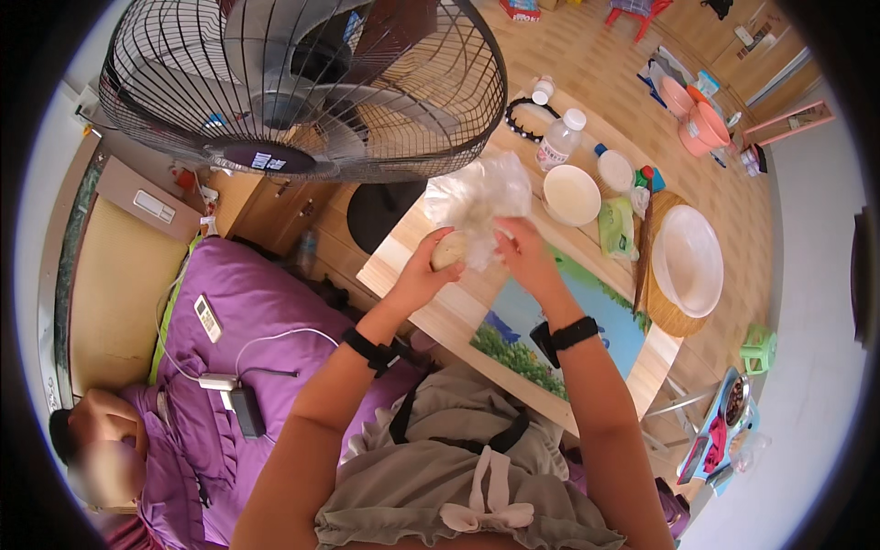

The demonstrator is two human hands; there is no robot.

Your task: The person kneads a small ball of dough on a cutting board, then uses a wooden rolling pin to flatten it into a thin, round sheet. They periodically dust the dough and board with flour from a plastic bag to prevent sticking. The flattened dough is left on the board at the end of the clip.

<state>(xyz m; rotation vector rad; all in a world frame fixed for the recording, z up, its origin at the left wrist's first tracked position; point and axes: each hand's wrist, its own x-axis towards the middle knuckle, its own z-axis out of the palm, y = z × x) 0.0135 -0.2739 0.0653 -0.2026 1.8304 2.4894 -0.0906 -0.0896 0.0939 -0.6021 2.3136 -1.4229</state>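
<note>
My left hand (421, 271) holds a pale, rounded lump that looks like dough (449, 251) above the table's left part. Just to its right is my right hand (526, 254), blurred, with its fingers bent beside a thin clear plastic bag (491, 180). Whether those fingers pinch the plastic cannot be made out. The bag lies crumpled on the wooden table (440, 295), beyond both hands, with something pale inside. To the right of the bag sits a white bowl (571, 195). Below my right hand a colourful printed mat (550, 323) covers part of the tabletop.
A large fan (295, 103) stands close at the upper left. On the table's right are a plastic bottle (560, 141), a tissue pack (617, 228), a dark stick (643, 254) and a white basin (687, 261) on a round board (663, 309). A person (103, 447) lies on the purple bed (261, 289).
</note>
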